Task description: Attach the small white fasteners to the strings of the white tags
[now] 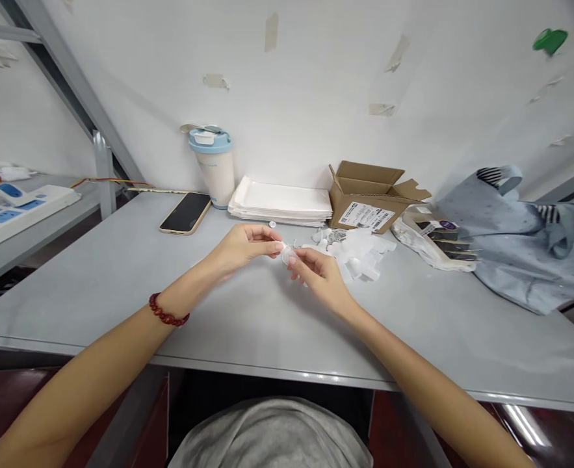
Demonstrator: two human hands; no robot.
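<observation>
Above the middle of the grey table (247,325), my left hand (247,250) pinches a small white piece between thumb and fingers. My right hand (318,273) is closed on the other side of the same small item, a pale, partly see-through piece with a thin loop (287,255); its exact kind is too small to make out. Both hands nearly meet at the fingertips. Just beyond my right hand lies a loose pile of white tags (365,252), with several thin wire-like loops (337,236) at its left end. A small white disc (272,224) rests beyond my left fingertips.
Along the wall stand a phone (186,213), a cup with a blue lid (216,170), a stack of white envelopes (281,200) and an open cardboard box (369,195). To the right are a packet in clear plastic (437,240) and blue-grey cloth (525,240). A power strip (18,211) sits left.
</observation>
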